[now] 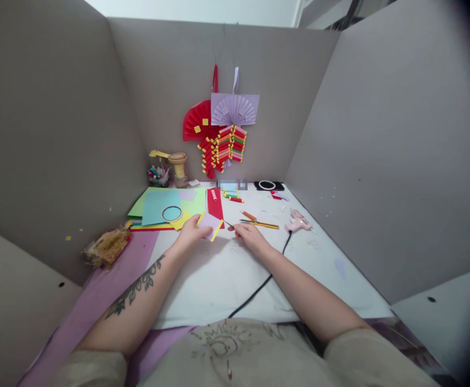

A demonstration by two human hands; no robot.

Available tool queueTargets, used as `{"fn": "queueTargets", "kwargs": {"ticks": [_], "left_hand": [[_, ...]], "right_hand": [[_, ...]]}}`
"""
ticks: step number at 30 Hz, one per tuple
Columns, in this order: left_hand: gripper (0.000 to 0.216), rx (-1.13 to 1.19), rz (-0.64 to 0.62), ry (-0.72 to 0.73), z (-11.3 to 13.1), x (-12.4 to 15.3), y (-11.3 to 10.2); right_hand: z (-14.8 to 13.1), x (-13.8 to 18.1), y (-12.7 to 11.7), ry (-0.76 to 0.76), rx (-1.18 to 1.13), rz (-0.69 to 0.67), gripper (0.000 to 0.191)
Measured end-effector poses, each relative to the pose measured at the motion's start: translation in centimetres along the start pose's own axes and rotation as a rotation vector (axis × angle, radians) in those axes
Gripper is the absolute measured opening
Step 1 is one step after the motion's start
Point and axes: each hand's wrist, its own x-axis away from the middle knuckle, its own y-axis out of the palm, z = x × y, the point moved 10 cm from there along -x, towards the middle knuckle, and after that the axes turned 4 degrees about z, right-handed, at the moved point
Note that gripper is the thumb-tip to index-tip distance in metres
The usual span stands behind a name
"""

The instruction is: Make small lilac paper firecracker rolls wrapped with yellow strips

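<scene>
- Lilac paper card [207, 223], flat, four-sided, with yellow strips along two opposite edges: held over the worktop [203, 290], between its middle and far edge.
- Left hand [191, 233]: card pinched, thumb on the upper face, fingers closed behind.
- Right hand [251, 237]: fingers curled shut around slender dark scissors [228, 223], tip pointed toward the card.
- Smooth coloured paper sheets [160, 201]: stacked toward the far left corner; a tape ring [172, 221] is laid on top.
- Pale pink glue gun [297, 221]: placed near the right edge, black cord trailed toward the near edge.
</scene>
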Motion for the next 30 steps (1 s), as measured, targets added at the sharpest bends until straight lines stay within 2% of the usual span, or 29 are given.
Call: {"fn": "queueTargets", "kwargs": {"ticks": [7, 23, 30], "left_hand": [[0.036, -0.078, -0.025, 0.047, 0.8, 0.4, 0.4], [0.037, -0.094, -0.062, 0.048, 1.4, 1.0, 1.0], [0.037, -0.038, -0.043, 0.029, 0.9, 0.8, 0.9]], "right_hand": [[1.3, -0.1, 0.6, 0.102, -0.075, -0.013, 0.046], [0.9, 0.2, 0.8, 0.093, -0.08, -0.017, 0.044], [0.7, -0.1, 0.0, 0.062, -0.102, 0.037, 0.043]]}}
